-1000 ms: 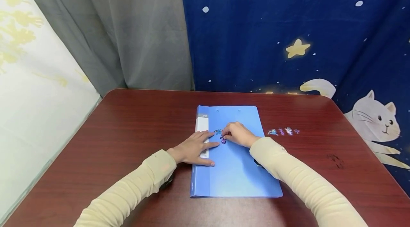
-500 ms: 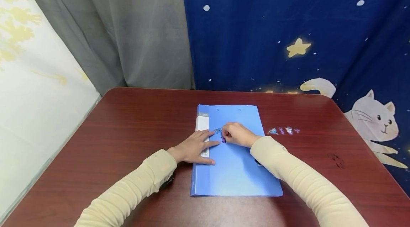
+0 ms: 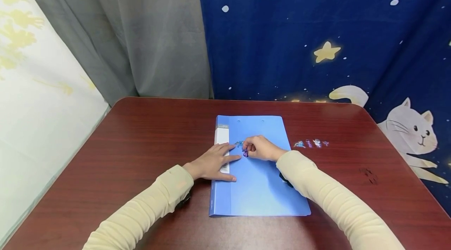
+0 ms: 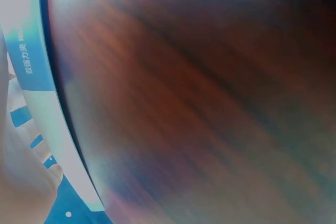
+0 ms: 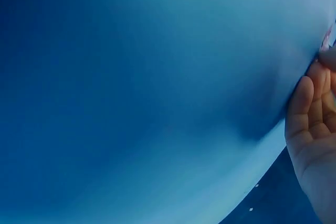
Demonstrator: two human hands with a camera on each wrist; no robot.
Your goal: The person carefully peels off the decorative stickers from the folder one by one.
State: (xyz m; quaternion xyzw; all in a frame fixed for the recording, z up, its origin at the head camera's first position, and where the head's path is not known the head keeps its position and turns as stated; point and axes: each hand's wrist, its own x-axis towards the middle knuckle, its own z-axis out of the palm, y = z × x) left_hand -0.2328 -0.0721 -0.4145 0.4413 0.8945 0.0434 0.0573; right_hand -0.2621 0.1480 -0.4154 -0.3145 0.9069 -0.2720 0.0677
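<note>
A blue folder (image 3: 267, 187) lies flat on the table, its spine with a white label to the left. My left hand (image 3: 211, 162) rests on the spine side with fingers spread; in the left wrist view part of that hand (image 4: 26, 177) shows at the left edge. Just beyond its fingertips is a small blue sticker (image 3: 239, 144) on the cover. With curled fingers my right hand (image 3: 261, 148) pinches a small purple sticker (image 3: 245, 154) against the cover, below the blue one. In the right wrist view the fingers (image 5: 300, 103) meet the thumb beside a pinkish edge.
A row of several small stickers (image 3: 311, 144) lies on the dark red table (image 3: 158, 136), right of the folder. A dark mark (image 3: 368, 176) shows farther right on the tabletop. Grey and blue curtains (image 3: 267, 34) hang behind the table's far edge.
My right hand's fingers shift slightly at the purple sticker, showing a little more of it than half a second ago. The left hand and the folder stay in place.
</note>
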